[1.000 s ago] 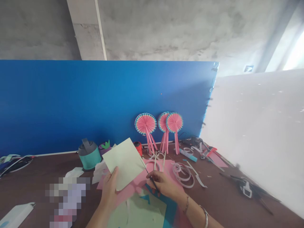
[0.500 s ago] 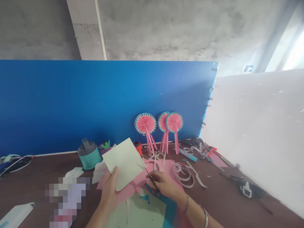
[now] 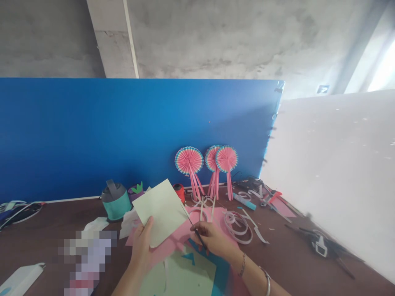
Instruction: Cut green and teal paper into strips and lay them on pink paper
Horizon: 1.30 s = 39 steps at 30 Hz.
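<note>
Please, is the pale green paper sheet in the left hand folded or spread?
Apparently spread: the pale green paper sheet in the left hand shows one broad, crease-free face; its underside is hidden.

The pale green sheet [image 3: 161, 213] hides most fingers of the left hand [image 3: 142, 240] and part of a red object [image 3: 179, 192] behind it, while the right hand [image 3: 211, 239] covers much of a slim dark tool [image 3: 197, 235], leaving its full shape unclear. Coarse blocks blur a lilac object [image 3: 92, 259] that the bottom edge cuts off, along with the lower green paper [image 3: 185, 283]; the far sign [image 3: 322, 89] is too small to read
</note>
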### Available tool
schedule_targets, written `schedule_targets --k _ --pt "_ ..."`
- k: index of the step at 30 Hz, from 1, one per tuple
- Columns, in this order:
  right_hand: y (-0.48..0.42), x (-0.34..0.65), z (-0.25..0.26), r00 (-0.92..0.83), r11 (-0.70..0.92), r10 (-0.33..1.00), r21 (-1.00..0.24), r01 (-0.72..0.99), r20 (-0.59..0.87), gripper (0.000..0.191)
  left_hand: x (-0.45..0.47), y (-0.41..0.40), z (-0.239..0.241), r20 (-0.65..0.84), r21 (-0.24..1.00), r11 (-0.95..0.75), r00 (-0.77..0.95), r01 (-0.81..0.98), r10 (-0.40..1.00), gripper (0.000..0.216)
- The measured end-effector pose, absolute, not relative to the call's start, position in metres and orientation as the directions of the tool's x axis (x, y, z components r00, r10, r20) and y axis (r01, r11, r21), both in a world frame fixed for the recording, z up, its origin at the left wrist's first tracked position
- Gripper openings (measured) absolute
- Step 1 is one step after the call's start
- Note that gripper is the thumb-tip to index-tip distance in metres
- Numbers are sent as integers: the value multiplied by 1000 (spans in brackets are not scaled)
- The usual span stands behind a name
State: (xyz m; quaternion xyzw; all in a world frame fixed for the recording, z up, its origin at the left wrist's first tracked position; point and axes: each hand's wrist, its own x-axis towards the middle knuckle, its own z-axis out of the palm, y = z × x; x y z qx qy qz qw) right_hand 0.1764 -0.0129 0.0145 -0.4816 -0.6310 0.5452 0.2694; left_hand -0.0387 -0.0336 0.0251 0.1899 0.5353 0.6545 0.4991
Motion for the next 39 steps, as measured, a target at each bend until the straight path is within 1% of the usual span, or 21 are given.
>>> schedule_targets --k 4,7,11,16,21,28,32,35,39 --pt "-13 176 17 -381 -51 907 -944 327 -181 20 -39 -31 22 -266 896 41 -460 -443 847 23" --pt "-13 177 17 -374 -46 909 -937 345 -182 20 -42 -34 23 -226 905 14 -452 -425 863 22" --pt "-13 177 16 -377 -42 911 -945 325 -170 21 -44 -38 24 -180 915 -16 -444 -404 878 19" --pt "-12 177 15 -372 -38 913 -942 333 -169 19 -41 -34 20 -223 902 16 -435 -432 872 31" --pt "-13 177 16 -361 -45 916 -940 337 -173 22 -41 -33 19 -263 896 43 -451 -441 853 35" --pt "-14 176 18 -360 -47 916 -941 336 -174 21 -41 -31 17 -250 892 29 -436 -452 865 30" --pt "-14 177 21 -346 -43 921 -928 370 -181 20 -41 -30 16 -248 889 20 -446 -457 860 35" --pt "-14 177 20 -339 -53 921 -924 379 -192 23 -42 -31 16 -260 888 33 -440 -460 860 36" --pt "-13 177 14 -356 -29 921 -940 341 -157 27 -46 -33 16 -244 895 36 -421 -444 874 35"
